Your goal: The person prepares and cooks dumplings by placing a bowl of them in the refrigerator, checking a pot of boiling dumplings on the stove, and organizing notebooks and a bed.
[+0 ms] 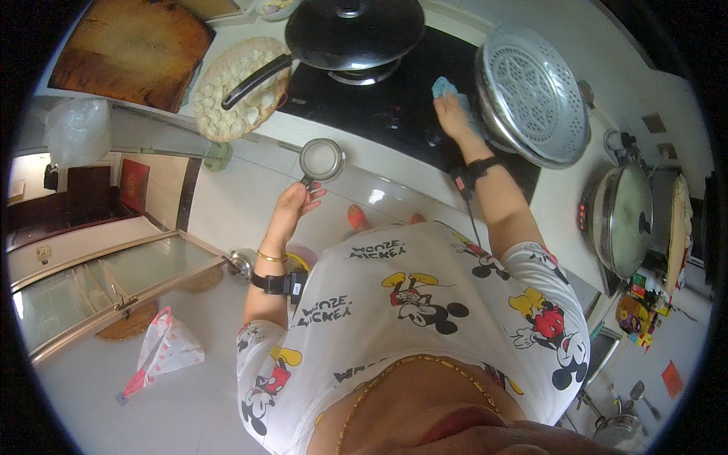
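Note:
My left hand [296,205] grips a small round container [322,159] by its short handle. It looks like glass with a metal rim, and I hold it in front of the counter edge. My right hand [453,116] presses a light blue cloth [443,87] against the black glass cooktop [392,108], between the two burner areas. Left of the cloth, a black wok with a dark domed lid [355,34] sits over a burner. To the cloth's right, a perforated metal steamer tray [534,85] rests in a wide metal pan [483,108].
The wok's black handle [256,82] juts over a round tray of pale dough pieces [219,108]. A stained brown board [131,51] lies at upper left, near a hanging plastic bag [79,131]. A glass-lidded pan [625,222] stands right. A tied bag [170,350] rests on the floor.

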Demonstrator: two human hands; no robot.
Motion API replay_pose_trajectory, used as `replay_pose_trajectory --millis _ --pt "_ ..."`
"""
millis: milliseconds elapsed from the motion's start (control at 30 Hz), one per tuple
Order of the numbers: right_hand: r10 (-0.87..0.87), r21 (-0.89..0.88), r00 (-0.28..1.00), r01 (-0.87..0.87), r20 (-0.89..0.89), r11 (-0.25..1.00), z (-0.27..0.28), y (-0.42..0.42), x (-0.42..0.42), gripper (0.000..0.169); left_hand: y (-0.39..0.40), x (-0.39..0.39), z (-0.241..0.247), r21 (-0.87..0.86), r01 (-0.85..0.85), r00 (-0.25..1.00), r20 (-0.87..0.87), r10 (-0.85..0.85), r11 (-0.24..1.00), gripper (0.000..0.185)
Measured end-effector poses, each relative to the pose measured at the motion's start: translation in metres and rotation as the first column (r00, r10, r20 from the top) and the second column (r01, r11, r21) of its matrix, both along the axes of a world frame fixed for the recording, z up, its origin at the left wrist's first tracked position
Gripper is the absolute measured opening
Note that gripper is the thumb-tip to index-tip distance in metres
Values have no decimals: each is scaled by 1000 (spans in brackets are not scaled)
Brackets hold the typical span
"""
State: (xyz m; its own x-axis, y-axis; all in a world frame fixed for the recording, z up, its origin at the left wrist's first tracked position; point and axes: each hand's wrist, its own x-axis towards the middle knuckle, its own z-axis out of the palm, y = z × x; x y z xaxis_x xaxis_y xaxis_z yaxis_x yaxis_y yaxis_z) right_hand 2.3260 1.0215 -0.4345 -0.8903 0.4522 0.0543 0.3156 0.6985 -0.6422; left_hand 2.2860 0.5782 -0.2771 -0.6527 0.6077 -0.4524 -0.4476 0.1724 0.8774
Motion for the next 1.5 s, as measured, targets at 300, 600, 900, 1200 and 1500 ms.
replay_pose_trajectory --millis 300,600,900,1200,1500 --pt "-101 207 966 50 240 977 31 -21 -71 49 -63 -46 3 -14 -19 997 68 20 1000 30" --pt "348 82 880 -392 324 916 95 -132 -105 43 -90 -87 -11 33 56 996 70 -58 998 30" --pt "331 115 904 -372 272 921 81 -161 -169 39 -98 -84 -16 74 40 995 88 -46 996 28" --pt "208 274 954 -264 216 925 67 -170 -101 41 -93 -91 -24 79 32 997 64 -37 996 34" --pt "289 203 948 -312 134 928 56 -176 -158 47 -92 -91 -23 74 41 999 32 -44 996 33"
